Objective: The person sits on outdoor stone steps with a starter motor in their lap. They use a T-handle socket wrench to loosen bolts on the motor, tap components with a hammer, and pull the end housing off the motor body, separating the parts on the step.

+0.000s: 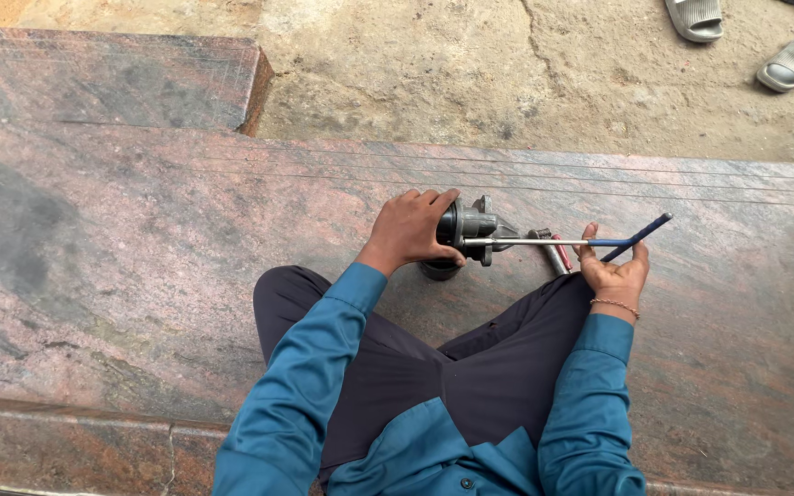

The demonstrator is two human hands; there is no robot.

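Dark motor housing (463,234) stands on the stone slab (140,239) just ahead of the crossed legs. Left hand (413,230) clamped over its left side. Long wrench (562,242) runs horizontally rightward from the housing; right hand (616,266) grips its blue handle, palm up, wrist bent.

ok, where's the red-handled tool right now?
In the head view the red-handled tool lies on the stone slab, right of centre, just beyond the right hand and right of the dark grey part.
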